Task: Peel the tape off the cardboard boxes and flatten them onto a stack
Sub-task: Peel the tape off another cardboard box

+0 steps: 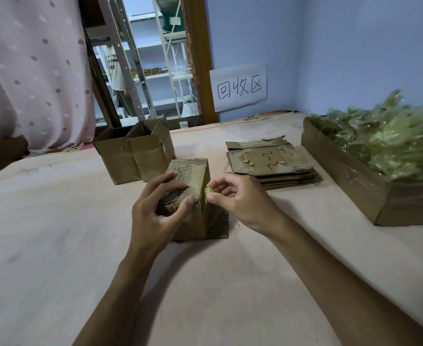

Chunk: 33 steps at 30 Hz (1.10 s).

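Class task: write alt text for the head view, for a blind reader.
A left hand grips a small brown cardboard box on a pink table while the right hand pinches crumpled yellowish tape; flattened cardboard is stacked behind.

Bare forearms [130, 283], left hand [159, 211], right hand [241, 199]

A handwritten paper sign [239, 87] hangs on the blue wall [355, 58].

We saw soft, even light, brightest through the doorway [155, 71] behind the box [195, 171]. Shadows were faint: only a thin dark band under the box. The tape heap [392, 141] right of the box glinted and was smeared by blur. Straight lines far from the box bowed with wide-angle distortion.
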Available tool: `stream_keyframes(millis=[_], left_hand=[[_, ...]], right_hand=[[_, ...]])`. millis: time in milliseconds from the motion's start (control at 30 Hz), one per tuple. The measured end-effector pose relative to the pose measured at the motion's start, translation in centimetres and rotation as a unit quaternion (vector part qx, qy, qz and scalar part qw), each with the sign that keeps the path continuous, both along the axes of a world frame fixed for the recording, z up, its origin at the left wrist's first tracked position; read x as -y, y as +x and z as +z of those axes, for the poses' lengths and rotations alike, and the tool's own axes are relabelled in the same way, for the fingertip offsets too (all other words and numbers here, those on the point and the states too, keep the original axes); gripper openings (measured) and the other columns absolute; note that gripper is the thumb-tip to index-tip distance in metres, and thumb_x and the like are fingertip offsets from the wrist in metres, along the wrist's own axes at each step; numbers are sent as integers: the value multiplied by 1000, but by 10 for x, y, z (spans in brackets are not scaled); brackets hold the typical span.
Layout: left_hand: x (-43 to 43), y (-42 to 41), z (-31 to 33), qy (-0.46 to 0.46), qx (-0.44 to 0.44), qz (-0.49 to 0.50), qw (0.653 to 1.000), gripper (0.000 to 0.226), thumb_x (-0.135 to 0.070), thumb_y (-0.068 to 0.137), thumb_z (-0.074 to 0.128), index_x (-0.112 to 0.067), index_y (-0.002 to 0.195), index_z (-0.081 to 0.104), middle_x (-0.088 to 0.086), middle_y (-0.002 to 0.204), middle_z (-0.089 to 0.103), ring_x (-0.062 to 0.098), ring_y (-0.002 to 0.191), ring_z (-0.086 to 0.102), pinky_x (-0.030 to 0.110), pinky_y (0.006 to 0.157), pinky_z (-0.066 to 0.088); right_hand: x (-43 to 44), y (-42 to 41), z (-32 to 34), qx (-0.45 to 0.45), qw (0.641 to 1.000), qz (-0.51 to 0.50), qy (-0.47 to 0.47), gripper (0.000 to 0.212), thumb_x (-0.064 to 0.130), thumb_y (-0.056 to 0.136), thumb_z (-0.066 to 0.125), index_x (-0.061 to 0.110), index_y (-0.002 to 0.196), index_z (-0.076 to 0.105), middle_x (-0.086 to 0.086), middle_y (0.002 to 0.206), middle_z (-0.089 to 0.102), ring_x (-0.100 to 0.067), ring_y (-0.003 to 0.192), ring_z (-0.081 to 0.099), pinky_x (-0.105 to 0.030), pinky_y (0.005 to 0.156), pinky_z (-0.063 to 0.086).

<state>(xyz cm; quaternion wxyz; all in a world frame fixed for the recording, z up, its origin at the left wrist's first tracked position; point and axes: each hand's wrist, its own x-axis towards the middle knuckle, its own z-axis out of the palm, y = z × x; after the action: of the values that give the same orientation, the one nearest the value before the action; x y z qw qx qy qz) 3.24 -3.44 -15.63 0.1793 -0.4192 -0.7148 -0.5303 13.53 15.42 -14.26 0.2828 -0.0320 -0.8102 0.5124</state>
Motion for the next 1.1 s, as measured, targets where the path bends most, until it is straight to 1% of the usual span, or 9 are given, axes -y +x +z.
stream_keyframes(millis=[167,333,400,567,700,767,833,933,1100], left_hand=[[3,12,2,-1,-16,23,1000,48,-54,81,77,-18,113,78,-5,136,61,8,127,58,26,95,56],[10,30,5,-17,1,50,999,56,-59,72,82,-22,114,77,-9,139,58,6,128,58,28,102,53],[11,43,8,-14,2,44,999,57,-58,71,82,-21,114,77,-8,138,58,5,127,58,28,102,54],[7,86,14,10,-1,5,1000,55,-51,74,80,-16,116,76,-3,136,61,5,128,57,12,100,46],[-10,123,18,18,-4,-22,1000,53,-49,76,79,-16,117,77,0,136,61,7,131,55,17,105,44],[-21,142,18,22,-2,-38,999,52,-48,76,78,-17,118,77,1,136,62,7,130,56,20,106,45],[-35,163,18,22,-4,-53,998,52,-49,76,78,-18,117,77,-2,133,63,4,126,57,18,104,46],[-54,186,14,15,-2,-70,997,52,-51,75,77,-21,118,77,-6,130,62,-2,122,57,13,100,46],[-73,205,4,20,6,-72,997,51,-51,76,77,-21,117,77,-6,129,63,0,124,57,10,101,43]], right_hand=[[-1,-1,-2,9,1000,-9,18,7,15,89,77,22,91,76,11,80,70,-16,78,66,-41,81,58],[6,14,2,0,997,21,-68,10,24,82,79,34,84,78,4,86,76,-12,82,68,-42,86,57],[9,29,3,-4,997,22,-69,13,20,85,80,33,86,78,3,89,77,-12,85,70,-42,89,56],[15,85,10,-18,997,12,-70,15,16,91,77,30,96,78,6,98,77,-7,92,71,-27,89,54],[3,146,16,0,998,7,-60,18,18,99,68,22,114,77,0,115,72,-11,103,70,-27,86,57],[-7,170,15,1,1000,-17,-19,21,15,98,68,25,114,78,2,118,67,-11,107,67,-27,91,55],[-17,193,15,4,998,-55,4,23,13,95,71,32,105,79,4,116,64,-8,103,66,-26,92,54],[-31,223,13,15,996,-87,14,26,11,92,73,36,99,78,6,109,66,-8,89,68,-23,82,51],[-63,268,22,-12,989,-149,-15,21,7,93,70,23,103,79,13,90,73,-7,73,67,-23,69,51]])
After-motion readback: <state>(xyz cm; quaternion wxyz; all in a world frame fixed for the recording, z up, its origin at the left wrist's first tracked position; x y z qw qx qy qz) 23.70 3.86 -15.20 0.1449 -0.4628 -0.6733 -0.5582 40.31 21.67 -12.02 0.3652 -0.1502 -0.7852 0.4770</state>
